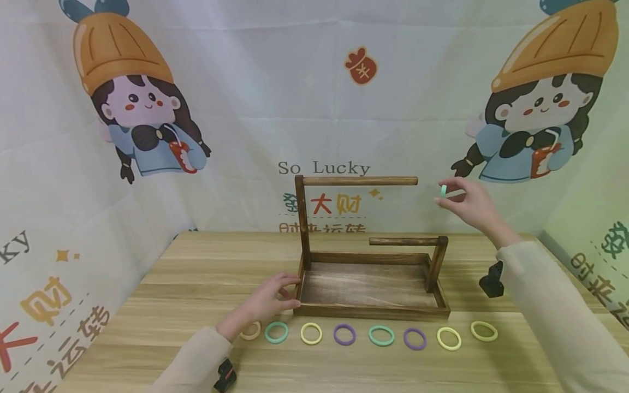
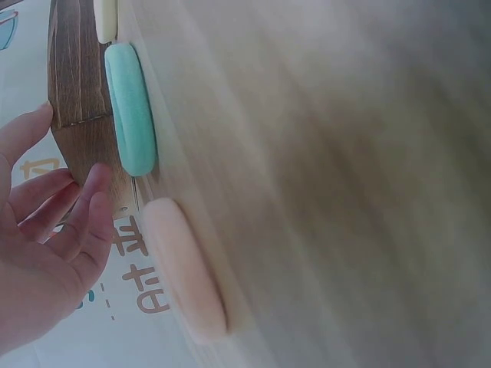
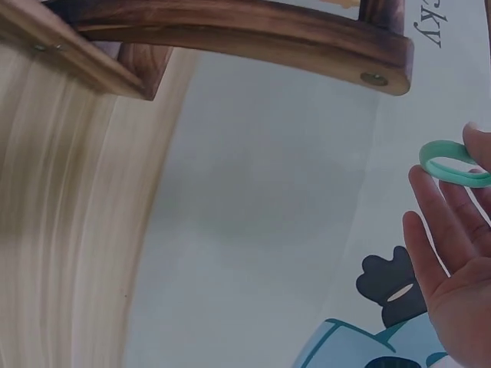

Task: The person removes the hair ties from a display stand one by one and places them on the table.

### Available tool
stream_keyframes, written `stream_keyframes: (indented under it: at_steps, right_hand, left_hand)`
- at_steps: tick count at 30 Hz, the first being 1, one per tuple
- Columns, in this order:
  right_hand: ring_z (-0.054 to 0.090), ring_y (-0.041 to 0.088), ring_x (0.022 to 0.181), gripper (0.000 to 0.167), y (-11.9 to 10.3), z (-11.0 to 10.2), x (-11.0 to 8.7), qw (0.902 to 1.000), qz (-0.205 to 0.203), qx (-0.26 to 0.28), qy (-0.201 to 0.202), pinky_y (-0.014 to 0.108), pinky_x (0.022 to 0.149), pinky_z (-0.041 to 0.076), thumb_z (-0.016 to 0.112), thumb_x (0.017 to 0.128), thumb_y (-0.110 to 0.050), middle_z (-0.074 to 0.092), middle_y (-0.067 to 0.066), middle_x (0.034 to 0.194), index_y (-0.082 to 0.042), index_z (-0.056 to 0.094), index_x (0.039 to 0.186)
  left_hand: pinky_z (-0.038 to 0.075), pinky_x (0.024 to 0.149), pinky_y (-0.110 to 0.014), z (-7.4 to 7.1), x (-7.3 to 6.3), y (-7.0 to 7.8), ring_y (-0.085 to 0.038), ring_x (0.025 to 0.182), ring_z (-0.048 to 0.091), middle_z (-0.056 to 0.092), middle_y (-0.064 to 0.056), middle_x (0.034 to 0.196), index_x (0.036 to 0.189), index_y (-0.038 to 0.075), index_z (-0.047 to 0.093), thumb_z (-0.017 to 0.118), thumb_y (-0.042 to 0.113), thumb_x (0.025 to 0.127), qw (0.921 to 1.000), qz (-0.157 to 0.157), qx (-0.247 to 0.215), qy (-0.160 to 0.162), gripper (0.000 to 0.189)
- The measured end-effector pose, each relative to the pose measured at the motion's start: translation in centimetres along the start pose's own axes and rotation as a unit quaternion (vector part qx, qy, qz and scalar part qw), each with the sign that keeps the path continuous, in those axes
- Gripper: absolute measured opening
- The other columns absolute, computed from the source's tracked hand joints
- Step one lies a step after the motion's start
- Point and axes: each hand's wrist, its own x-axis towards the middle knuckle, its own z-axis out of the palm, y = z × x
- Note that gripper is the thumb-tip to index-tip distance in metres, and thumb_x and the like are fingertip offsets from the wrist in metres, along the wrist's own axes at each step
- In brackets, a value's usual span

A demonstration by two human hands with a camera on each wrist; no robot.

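Observation:
My right hand [image 1: 467,202] pinches a mint-green ring [image 3: 441,162] between thumb and fingers. It is raised to the right of the free end of the upper bar [image 1: 363,180] on a brown wooden stand [image 1: 373,313], apart from it. The stand has a shallow tray base, a tall left post and a shorter right post with a lower bar [image 1: 403,241]. My left hand [image 1: 267,297] touches the tray's left end with loosely bent fingers. A peach ring [image 2: 184,268] and a teal ring [image 2: 132,111] lie near that hand.
In a row before the tray lie several rings, among them a purple ring [image 1: 344,334], a green ring [image 1: 381,335] and a yellow ring [image 1: 449,339]. All rest on a wood-grain table [image 1: 226,262]. A printed white cloth [image 1: 245,109] hangs behind and at the sides.

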Motion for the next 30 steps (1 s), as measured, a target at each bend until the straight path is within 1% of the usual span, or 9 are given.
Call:
stream_keyframes:
  at_steps: [5,9,16,23,30]
  right_hand:
    - [0.055,0.038,0.085,0.037,0.4,-0.1,-0.6,0.9999,-0.016,-0.007,-0.001,0.049,0.070,0.046,0.059,0.085,-0.015,0.053,0.024,0.102,0.005,0.049,0.114]
    - [0.053,0.037,0.086,0.036,0.8,-0.2,-1.0,0.9997,-0.019,-0.014,-0.003,0.049,0.072,0.044,0.060,0.084,-0.013,0.054,0.024,0.099,0.006,0.049,0.113]
    - [0.052,0.032,0.082,0.036,1.3,-0.3,-1.5,0.9990,-0.030,-0.033,-0.002,0.041,0.069,0.042,0.061,0.083,-0.013,0.055,0.023,0.097,0.006,0.050,0.112]
    - [0.051,0.030,0.081,0.037,1.6,-0.5,-2.3,0.9986,-0.029,-0.044,-0.002,0.038,0.068,0.041,0.062,0.083,-0.014,0.056,0.024,0.097,0.007,0.051,0.111]
    - [0.051,0.028,0.079,0.035,2.3,-0.6,-3.2,0.9981,-0.036,-0.050,-0.003,0.033,0.065,0.041,0.063,0.081,-0.011,0.057,0.023,0.095,0.007,0.052,0.109]
  left_hand:
    - [0.046,0.074,-0.034,0.1,0.1,-0.1,-0.019,0.084,0.056,0.048,-0.016,0.117,0.121,-0.005,0.047,0.065,0.020,0.080,1.0000,0.000,0.008,0.003,0.052]
    - [0.046,0.073,-0.033,0.1,0.1,-0.2,-0.018,0.083,0.056,0.048,-0.016,0.117,0.121,-0.005,0.047,0.066,0.020,0.080,0.9999,0.002,0.010,0.004,0.052]
    - [0.046,0.073,-0.033,0.1,0.0,-0.1,-0.018,0.083,0.056,0.048,-0.016,0.117,0.121,-0.005,0.047,0.066,0.020,0.079,1.0000,0.003,0.004,0.005,0.052]
    - [0.047,0.073,-0.032,0.0,0.0,-0.1,-0.018,0.083,0.056,0.047,-0.017,0.118,0.121,-0.006,0.047,0.066,0.019,0.080,1.0000,0.005,0.008,0.003,0.052]
    - [0.047,0.073,-0.032,0.0,0.0,-0.1,-0.018,0.083,0.056,0.047,-0.017,0.118,0.121,-0.006,0.047,0.065,0.020,0.080,1.0000,0.003,0.006,0.001,0.052]
